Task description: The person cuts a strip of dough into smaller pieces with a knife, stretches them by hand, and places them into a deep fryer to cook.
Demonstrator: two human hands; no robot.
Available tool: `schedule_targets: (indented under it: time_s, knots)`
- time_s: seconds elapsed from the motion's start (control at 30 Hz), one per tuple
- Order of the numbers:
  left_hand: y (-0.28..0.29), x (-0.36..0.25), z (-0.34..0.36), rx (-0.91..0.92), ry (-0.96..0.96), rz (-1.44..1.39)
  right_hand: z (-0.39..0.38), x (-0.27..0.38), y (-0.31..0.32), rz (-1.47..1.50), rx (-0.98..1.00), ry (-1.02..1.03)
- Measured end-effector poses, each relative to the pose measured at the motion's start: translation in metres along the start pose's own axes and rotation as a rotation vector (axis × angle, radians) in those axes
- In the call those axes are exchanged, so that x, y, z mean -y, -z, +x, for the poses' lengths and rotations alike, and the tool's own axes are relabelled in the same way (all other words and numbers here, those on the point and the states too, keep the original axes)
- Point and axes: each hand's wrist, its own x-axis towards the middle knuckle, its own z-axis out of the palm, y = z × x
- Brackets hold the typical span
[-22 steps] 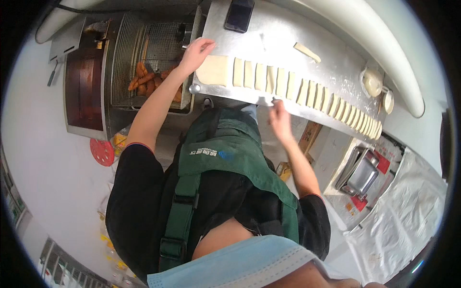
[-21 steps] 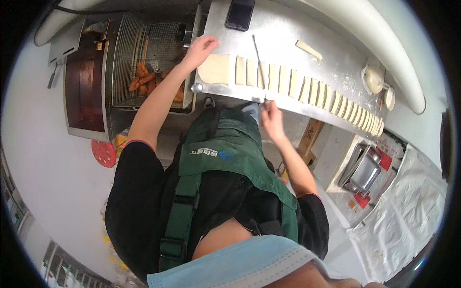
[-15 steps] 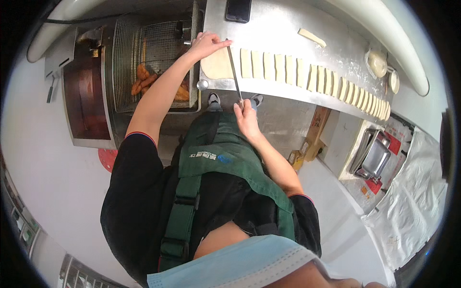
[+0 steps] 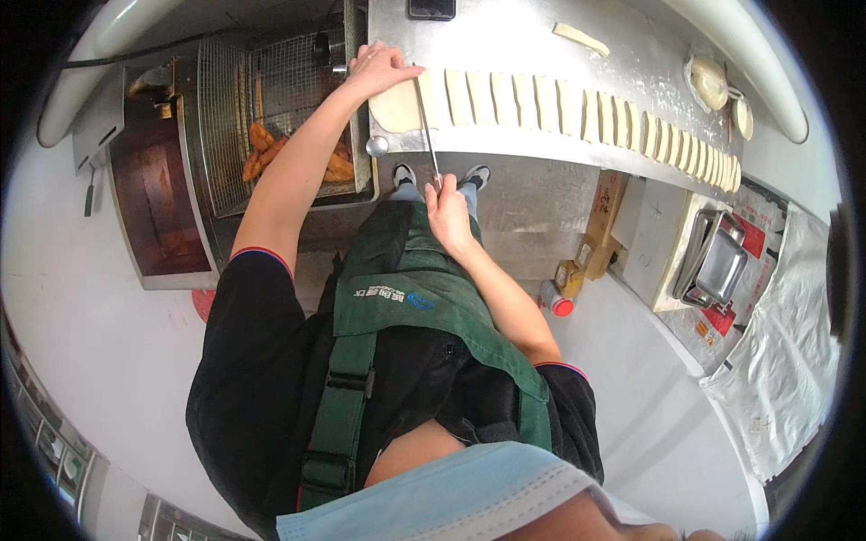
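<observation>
My right hand (image 4: 448, 215) grips the handle of a long, narrow knife (image 4: 427, 122), whose blade points away from me across a pale dough sheet (image 4: 390, 108). At the blade's far end, my left hand (image 4: 379, 70) reaches over the dough with its thumb stretched out to the tip. Just right of the blade lies a narrow dough piece (image 4: 431, 97). Beyond it, a long row of dough strips (image 4: 546, 101) runs rightward along the metal worktable (image 4: 505, 36). One single strip (image 4: 581, 40) lies apart, farther back.
On the left stands a fryer with wire baskets (image 4: 225, 117) and browned fried dough sticks (image 4: 262, 149). A dark phone (image 4: 431, 9) lies at the table's back. Right of the row are a bagged pale lump (image 4: 706, 83) and, lower down, stacked metal trays (image 4: 717, 261).
The knife has shifted left along the dough sheet, both hands moving with it. A narrow piece now shows between the blade and the first strip. The whole view has shifted slightly.
</observation>
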Motion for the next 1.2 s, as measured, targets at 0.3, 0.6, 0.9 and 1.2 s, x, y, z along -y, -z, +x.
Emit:
schedule_targets:
  time_s: [0.3,0.6,0.9,1.2]
  knots:
    - [0.004,-0.005,0.001,0.052,0.01,0.044,-0.001,-0.006,-0.004,-0.04,-0.013,0.018]
    - [0.004,0.001,0.02,0.046,0.007,0.106,0.027,-0.005,0.001,-0.286,0.062,0.038]
    - [0.02,0.02,0.011,0.094,-0.023,-0.298,0.017,0.008,-0.014,-0.002,0.006,0.067]
    - [0.016,0.029,-0.001,0.155,-0.015,-0.273,0.0,0.013,-0.024,-0.008,0.042,0.045]
